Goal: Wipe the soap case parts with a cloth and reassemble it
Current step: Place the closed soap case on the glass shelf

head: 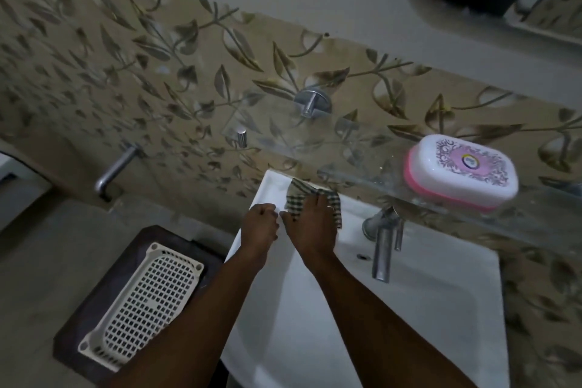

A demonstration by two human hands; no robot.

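Head view: white sink (pixel 441 309) under glass shelf (pixel 362 176), leaf-patterned wall tiles (pixel 126 72).

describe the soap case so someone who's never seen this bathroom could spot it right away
Start at the white sink against the leaf-patterned wall, then look just above its metal tap to the clear glass shelf. The soap case sits closed on that shelf, to the right of both hands. It is the only thing there: a rounded white box with a pink band around its base and a purple swirl pattern on the lid.
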